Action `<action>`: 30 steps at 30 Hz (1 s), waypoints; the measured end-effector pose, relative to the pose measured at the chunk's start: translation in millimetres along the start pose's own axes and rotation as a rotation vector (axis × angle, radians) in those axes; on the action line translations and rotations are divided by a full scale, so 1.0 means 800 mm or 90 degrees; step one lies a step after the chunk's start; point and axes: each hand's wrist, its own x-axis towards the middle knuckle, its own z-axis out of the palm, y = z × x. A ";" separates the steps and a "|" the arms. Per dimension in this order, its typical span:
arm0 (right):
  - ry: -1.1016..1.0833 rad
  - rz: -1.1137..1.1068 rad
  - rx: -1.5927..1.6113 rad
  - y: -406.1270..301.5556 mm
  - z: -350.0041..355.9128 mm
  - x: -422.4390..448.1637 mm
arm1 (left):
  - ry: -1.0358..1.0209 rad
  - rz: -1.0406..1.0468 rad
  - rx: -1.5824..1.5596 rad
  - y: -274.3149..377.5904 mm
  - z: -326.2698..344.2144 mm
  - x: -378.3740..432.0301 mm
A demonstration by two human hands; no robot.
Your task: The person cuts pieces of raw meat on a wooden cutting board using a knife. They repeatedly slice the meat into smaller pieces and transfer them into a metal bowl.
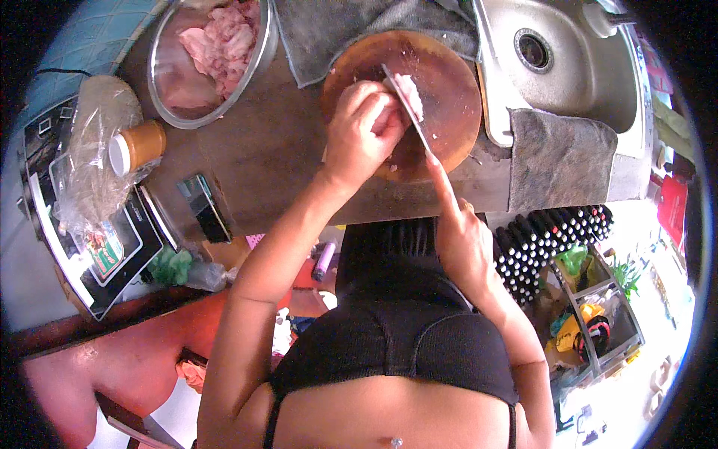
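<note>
A knife lies across raw meat on a round wooden chopping board. My right hand holds the knife at its near end, index finger stretched towards the blade; the handle is hidden under the hand. Curled fingers of my left hand press on the meat just left of the blade, and part of the meat is hidden beneath them. Small scraps dot the board. Further left, a clear bowl contains more pale pink raw meat.
Grey cloths lie behind the board. At right is a steel sink with a grey cloth over its near edge. A phone, a lidded jar and a plastic bag are at left.
</note>
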 end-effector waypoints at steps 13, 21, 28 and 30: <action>0.115 -0.094 0.146 0.018 -0.012 0.028 | 0.035 0.016 -0.009 0.002 -0.009 0.001; 0.052 -0.047 0.021 -0.004 -0.003 -0.021 | 0.056 -0.063 0.007 0.012 0.002 0.001; 0.031 -0.029 -0.001 -0.008 0.005 -0.022 | 0.038 -0.113 0.053 0.014 0.004 -0.003; 0.007 -0.016 -0.016 -0.017 0.000 -0.004 | 0.030 -0.116 0.065 0.010 0.004 -0.004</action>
